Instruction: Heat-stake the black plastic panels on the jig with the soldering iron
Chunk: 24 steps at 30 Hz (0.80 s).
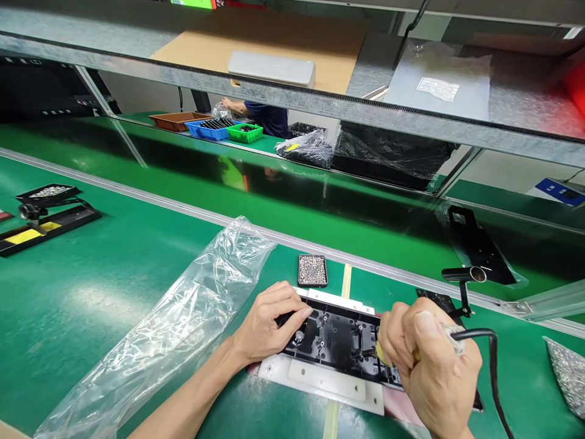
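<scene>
A long black plastic housing (337, 334) with ribs and posts lies inside up in a white fixture (327, 377) on the bench. My left hand (274, 317) grips the housing's left end, thumb over the rim. My right hand (432, 360) is closed round a corded soldering iron (380, 352), most of its handle hidden in my fist. The iron's dark tip points left, down into the housing; whether it touches a post I cannot tell. Just behind the fixture, a small black tray (312, 271) holds many small metal inserts.
A clear plastic bag (196, 305) stretches across the bench left of my arm. An iron stand (464, 283) is behind my right hand, and the black cord (492, 360) hangs beside it. A bag of metal parts (567, 372) lies far right. Across the bench, a person's arm (237, 108) reaches near bins.
</scene>
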Motion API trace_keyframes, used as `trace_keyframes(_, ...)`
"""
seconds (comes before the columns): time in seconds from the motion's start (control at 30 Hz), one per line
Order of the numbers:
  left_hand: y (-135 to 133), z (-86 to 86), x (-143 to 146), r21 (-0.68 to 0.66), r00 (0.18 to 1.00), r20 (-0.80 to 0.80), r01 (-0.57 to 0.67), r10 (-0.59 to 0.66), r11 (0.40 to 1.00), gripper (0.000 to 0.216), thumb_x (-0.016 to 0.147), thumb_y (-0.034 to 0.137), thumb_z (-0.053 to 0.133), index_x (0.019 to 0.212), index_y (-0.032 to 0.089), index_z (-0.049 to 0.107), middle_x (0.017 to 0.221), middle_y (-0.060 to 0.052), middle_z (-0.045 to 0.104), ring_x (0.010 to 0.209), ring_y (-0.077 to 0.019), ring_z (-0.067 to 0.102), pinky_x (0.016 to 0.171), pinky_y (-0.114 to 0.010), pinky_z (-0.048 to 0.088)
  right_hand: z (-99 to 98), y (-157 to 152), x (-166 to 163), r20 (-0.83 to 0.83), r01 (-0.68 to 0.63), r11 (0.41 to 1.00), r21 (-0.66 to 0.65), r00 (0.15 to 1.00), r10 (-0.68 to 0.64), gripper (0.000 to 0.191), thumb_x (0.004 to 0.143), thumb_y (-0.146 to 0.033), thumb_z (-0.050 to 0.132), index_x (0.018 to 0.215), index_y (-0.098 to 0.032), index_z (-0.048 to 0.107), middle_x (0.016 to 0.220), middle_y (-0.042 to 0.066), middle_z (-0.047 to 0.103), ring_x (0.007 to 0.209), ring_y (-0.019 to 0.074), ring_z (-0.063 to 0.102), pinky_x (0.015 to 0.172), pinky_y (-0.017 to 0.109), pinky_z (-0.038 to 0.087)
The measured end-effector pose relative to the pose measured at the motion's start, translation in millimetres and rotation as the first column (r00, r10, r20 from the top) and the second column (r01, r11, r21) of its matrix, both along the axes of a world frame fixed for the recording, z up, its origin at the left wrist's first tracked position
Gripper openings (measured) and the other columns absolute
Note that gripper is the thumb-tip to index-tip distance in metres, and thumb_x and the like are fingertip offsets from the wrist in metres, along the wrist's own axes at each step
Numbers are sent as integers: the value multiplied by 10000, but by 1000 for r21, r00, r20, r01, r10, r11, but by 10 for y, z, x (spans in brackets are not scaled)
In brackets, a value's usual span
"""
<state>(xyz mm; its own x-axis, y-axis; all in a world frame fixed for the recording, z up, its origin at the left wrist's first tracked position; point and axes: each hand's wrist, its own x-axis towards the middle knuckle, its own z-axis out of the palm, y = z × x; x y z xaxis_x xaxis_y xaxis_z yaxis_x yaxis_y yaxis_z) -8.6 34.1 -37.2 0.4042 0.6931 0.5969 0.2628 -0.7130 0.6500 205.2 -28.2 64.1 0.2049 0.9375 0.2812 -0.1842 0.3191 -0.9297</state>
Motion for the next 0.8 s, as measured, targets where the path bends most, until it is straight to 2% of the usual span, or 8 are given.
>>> trace_keyframes(0.8, 1, 27, 4, 3, 1000, -5, 0, 0, 1000, 134, 975, 129, 620, 903, 173, 724, 779, -28, 672, 743, -153, 574, 731, -337, 450, -6, -7, 18, 25, 9, 1000, 2, 1000, -9, 501, 975, -427, 608, 601, -197, 365, 495, -43, 316, 421, 88, 311, 383, 210, 258)
